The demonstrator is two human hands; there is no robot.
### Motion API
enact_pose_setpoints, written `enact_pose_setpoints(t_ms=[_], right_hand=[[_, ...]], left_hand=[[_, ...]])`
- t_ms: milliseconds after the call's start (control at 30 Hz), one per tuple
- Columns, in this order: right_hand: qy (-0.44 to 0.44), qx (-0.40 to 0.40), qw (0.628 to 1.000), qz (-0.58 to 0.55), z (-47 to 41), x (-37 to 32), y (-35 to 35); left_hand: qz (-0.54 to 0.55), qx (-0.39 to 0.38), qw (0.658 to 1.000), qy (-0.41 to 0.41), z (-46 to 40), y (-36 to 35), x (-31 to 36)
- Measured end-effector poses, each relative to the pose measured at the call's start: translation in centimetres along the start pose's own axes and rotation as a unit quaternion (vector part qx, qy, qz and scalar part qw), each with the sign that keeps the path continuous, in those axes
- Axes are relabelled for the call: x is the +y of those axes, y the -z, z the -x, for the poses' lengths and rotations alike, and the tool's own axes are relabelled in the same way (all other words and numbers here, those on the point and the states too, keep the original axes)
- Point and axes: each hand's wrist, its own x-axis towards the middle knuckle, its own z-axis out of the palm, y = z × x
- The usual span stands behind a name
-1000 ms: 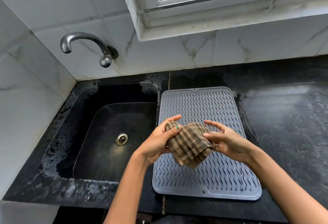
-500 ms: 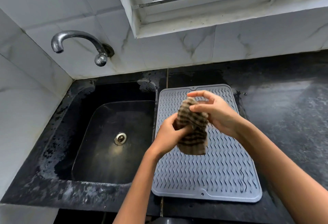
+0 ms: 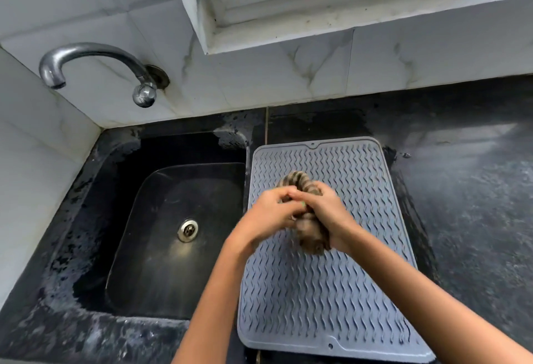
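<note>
Half the cloth (image 3: 297,180) behind blurred hands (image 3: 269,215) (image 3: 330,213)

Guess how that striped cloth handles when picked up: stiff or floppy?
Probably floppy: the striped cloth bunches into folds between the left hand and right hand. Likely light: they hold it up over the gray mat. Its woven surface probably grips, not slips.

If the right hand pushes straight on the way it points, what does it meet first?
Likely the left hand: the right hand, gripping the striped cloth, points straight at its fingers, which seem to touch it.
</note>
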Motion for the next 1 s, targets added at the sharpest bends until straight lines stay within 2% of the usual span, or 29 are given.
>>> enact_pose_setpoints(t_ms=[33, 100, 167, 200, 267, 333, 367, 400, 467, 567, 633, 700, 867, 900, 1000], right_hand=[[0.024, 0.029, 0.999, 0.028, -0.9, -0.8, 0.1], [0.106, 0.097, 0.982, 0.123, -3.5, -2.6, 0.0], [0.2, 0.123, 0.944, 0.231, -6.3, -4.3, -0.7], [0.239, 0.114, 0.922, 0.284, -7.9, -5.0, -1.3], [0.297, 0.079, 0.853, 0.421, -11.2, -5.6, -3.0], [0.332, 0.032, 0.736, 0.589, -13.9, -5.0, -4.6], [0.339, 0.006, 0.677, 0.653, -14.9, -4.4, -5.0], [0.341, -0.012, 0.634, 0.694, -15.8, -3.8, -5.2], [0.366, -0.019, 0.58, 0.728, -17.0, -3.7, -4.6], [0.401, -0.037, 0.502, 0.765, -17.0, -5.3, -1.7], [0.4, -0.028, 0.472, 0.785, -16.6, -6.2, 1.0], [0.392, -0.006, 0.456, 0.799, -15.9, -7.0, 3.8], [0.374, 0.06, 0.476, 0.794, -14.2, -9.0, 4.5], [0.375, 0.082, 0.507, 0.772, -14.2, -9.4, 3.6], [0.369, 0.131, 0.657, 0.645, -14.6, -9.8, -0.1]], left_hand=[[0.024, 0.039, 0.999, -0.004, -0.9, 1.1, 0.3], [-0.028, 0.193, 0.981, -0.02, -4.3, 3.7, 0.2], [-0.155, 0.343, 0.926, -0.018, -8.1, 6.1, -0.4], [-0.202, 0.374, 0.905, -0.007, -9.8, 6.9, -0.8], [-0.278, 0.361, 0.889, 0.036, -13.1, 7.8, -1.7], [-0.327, 0.344, 0.875, 0.091, -15.4, 7.9, -2.5], [-0.316, 0.354, 0.873, 0.111, -15.7, 7.8, -2.8], [-0.284, 0.373, 0.874, 0.128, -16.1, 7.8, -2.9], [-0.235, 0.395, 0.876, 0.148, -16.3, 8.2, -3.1], [-0.198, 0.387, 0.886, 0.164, -16.3, 8.9, -2.9], [-0.187, 0.376, 0.891, 0.175, -16.5, 9.1, -2.6], [-0.186, 0.371, 0.892, 0.181, -16.6, 9.3, -2.7], [-0.21, 0.358, 0.893, 0.174, -16.6, 9.8, -2.3], [-0.225, 0.356, 0.89, 0.174, -16.5, 9.9, -2.1], [-0.241, 0.341, 0.889, 0.186, -16.7, 10.3, -1.6]])
